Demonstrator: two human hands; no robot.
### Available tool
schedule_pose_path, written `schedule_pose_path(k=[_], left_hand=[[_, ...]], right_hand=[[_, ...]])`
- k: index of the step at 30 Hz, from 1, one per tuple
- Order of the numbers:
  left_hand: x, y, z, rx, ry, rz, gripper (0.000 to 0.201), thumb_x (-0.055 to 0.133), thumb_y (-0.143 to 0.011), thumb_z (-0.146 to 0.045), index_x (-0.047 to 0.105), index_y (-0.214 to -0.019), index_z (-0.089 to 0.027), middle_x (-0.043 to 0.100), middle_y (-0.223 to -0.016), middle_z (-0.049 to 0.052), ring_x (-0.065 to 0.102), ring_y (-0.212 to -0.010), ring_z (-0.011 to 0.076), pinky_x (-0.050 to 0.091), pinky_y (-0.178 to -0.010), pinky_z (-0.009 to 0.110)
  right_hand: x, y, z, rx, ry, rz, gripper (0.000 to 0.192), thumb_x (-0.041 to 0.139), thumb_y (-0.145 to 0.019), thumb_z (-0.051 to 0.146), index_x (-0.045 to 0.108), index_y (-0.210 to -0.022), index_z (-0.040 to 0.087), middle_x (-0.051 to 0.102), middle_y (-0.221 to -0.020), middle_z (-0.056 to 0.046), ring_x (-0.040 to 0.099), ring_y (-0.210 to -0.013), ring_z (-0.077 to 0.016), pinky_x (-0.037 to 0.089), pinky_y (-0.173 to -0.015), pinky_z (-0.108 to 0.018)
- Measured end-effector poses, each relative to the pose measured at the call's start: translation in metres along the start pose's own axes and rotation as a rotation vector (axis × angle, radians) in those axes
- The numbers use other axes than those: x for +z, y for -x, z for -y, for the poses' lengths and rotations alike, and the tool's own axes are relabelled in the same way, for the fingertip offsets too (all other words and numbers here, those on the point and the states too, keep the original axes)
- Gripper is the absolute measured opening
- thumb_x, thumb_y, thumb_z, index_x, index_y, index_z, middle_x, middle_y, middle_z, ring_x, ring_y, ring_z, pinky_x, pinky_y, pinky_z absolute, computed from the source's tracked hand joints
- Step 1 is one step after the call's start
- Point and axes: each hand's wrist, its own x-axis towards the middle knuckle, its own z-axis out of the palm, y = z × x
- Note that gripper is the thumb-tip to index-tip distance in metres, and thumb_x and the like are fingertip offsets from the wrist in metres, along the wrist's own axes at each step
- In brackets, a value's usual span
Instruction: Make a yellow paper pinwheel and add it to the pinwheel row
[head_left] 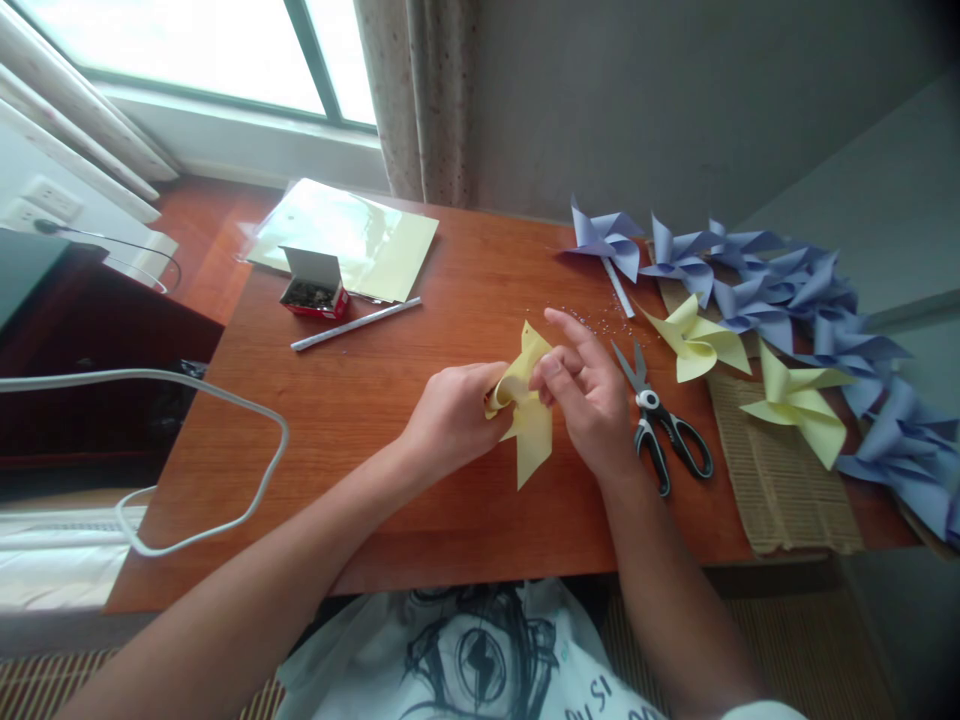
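Note:
A yellow paper pinwheel (534, 440), partly folded with one pointed blade hanging down, is held up over the table between my hands. My left hand (461, 412) grips its left side, the fingers closed round the curled paper. On its right side my right hand (589, 395) pinches the paper between thumb and fingertip, with the index finger raised. What lies under the fingertips is hidden. Just right of my right hand, black-and-white scissors (651, 402) lie with their blades apart.
Several purple pinwheels (757, 300) and two yellow pinwheels (697, 338) lie at the right, some over corrugated cardboard (780, 480). An open small red box (315, 297), a white paper stick (356, 324) and yellow paper sheets (397, 245) are at the back left. A white cable (281, 440) loops at the left.

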Motion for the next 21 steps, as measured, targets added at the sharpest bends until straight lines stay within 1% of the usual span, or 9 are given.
schedule_pose_path(k=[2, 4, 6, 8, 10, 13, 17, 19, 21], left_hand=[[-0.0003, 0.0003, -0.0002, 0.004, -0.011, 0.003, 0.009, 0.059, -0.074, -0.012, 0.065, -0.078, -0.018, 0.064, -0.070, -0.003, 0.052, -0.060, 0.0107, 0.034, -0.059, 0.023], [-0.0007, 0.0005, -0.0003, 0.006, -0.014, 0.001, 0.008, 0.060, -0.074, -0.013, 0.065, -0.077, -0.018, 0.064, -0.069, -0.004, 0.051, -0.059, 0.0105, 0.033, -0.059, 0.023], [-0.0012, 0.0004, -0.0004, 0.008, -0.005, -0.003, 0.008, 0.060, -0.075, -0.014, 0.066, -0.077, -0.019, 0.063, -0.068, -0.004, 0.051, -0.058, 0.0102, 0.033, -0.058, 0.022], [-0.0016, 0.0002, -0.0004, 0.010, 0.004, 0.001, 0.010, 0.059, -0.075, -0.014, 0.067, -0.078, -0.019, 0.064, -0.068, -0.004, 0.051, -0.059, 0.0103, 0.033, -0.058, 0.022], [-0.0015, 0.0002, -0.0003, 0.010, 0.002, 0.009, 0.012, 0.059, -0.074, -0.013, 0.068, -0.078, -0.019, 0.065, -0.068, -0.004, 0.052, -0.059, 0.0106, 0.033, -0.058, 0.023], [-0.0009, 0.0003, -0.0003, 0.007, -0.015, 0.022, 0.010, 0.059, -0.072, -0.013, 0.067, -0.076, -0.018, 0.064, -0.067, -0.004, 0.051, -0.059, 0.0108, 0.032, -0.057, 0.023], [-0.0005, -0.0001, -0.0001, -0.003, -0.019, 0.008, 0.009, 0.060, -0.073, -0.013, 0.067, -0.076, -0.018, 0.064, -0.068, -0.003, 0.051, -0.059, 0.0105, 0.033, -0.058, 0.023], [-0.0009, -0.0005, 0.0007, -0.010, -0.009, -0.018, 0.010, 0.060, -0.073, -0.013, 0.068, -0.077, -0.018, 0.064, -0.069, -0.003, 0.052, -0.059, 0.0104, 0.034, -0.058, 0.022], [-0.0014, -0.0008, 0.0021, -0.015, 0.019, -0.044, 0.010, 0.059, -0.075, -0.013, 0.068, -0.078, -0.017, 0.065, -0.069, -0.003, 0.053, -0.059, 0.0102, 0.035, -0.058, 0.022]], right_hand=[[0.0000, 0.0001, -0.0004, -0.006, 0.001, 0.015, 0.032, 0.063, -0.096, 0.036, 0.065, -0.127, 0.029, 0.065, -0.074, 0.002, 0.060, -0.065, -0.0141, 0.051, -0.063, -0.029], [0.0002, 0.0001, -0.0007, -0.022, -0.002, 0.000, 0.027, 0.064, -0.095, 0.035, 0.068, -0.121, 0.028, 0.066, -0.078, 0.001, 0.060, -0.067, -0.0135, 0.051, -0.065, -0.029], [0.0003, 0.0000, -0.0008, -0.026, -0.009, -0.025, 0.032, 0.064, -0.095, 0.035, 0.065, -0.127, 0.028, 0.066, -0.079, 0.002, 0.060, -0.067, -0.0136, 0.051, -0.065, -0.029], [0.0002, -0.0001, -0.0006, -0.009, -0.010, -0.031, 0.042, 0.062, -0.096, 0.036, 0.058, -0.137, 0.029, 0.064, -0.076, 0.003, 0.058, -0.064, -0.0140, 0.050, -0.063, -0.029], [0.0001, 0.0001, -0.0002, 0.010, -0.009, -0.016, 0.043, 0.061, -0.096, 0.037, 0.056, -0.138, 0.029, 0.062, -0.071, 0.003, 0.057, -0.061, -0.0142, 0.049, -0.060, -0.029], [0.0004, 0.0002, 0.0002, 0.011, -0.001, -0.007, 0.031, 0.063, -0.095, 0.035, 0.066, -0.125, 0.027, 0.064, -0.071, 0.003, 0.059, -0.062, -0.0137, 0.050, -0.061, -0.028], [0.0005, -0.0011, -0.0010, 0.002, -0.026, -0.091, 0.017, 0.065, -0.094, 0.034, 0.071, -0.106, 0.024, 0.070, -0.080, 0.000, 0.062, -0.067, -0.0133, 0.052, -0.062, -0.026], [0.0001, -0.0024, -0.0026, -0.001, -0.034, -0.141, 0.015, 0.064, -0.094, 0.035, 0.072, -0.097, 0.024, 0.071, -0.082, -0.001, 0.062, -0.067, -0.0131, 0.051, -0.061, -0.025], [-0.0003, -0.0037, -0.0045, -0.003, -0.036, -0.170, 0.017, 0.064, -0.095, 0.037, 0.073, -0.090, 0.023, 0.070, -0.078, 0.000, 0.061, -0.065, -0.0129, 0.050, -0.058, -0.025]])
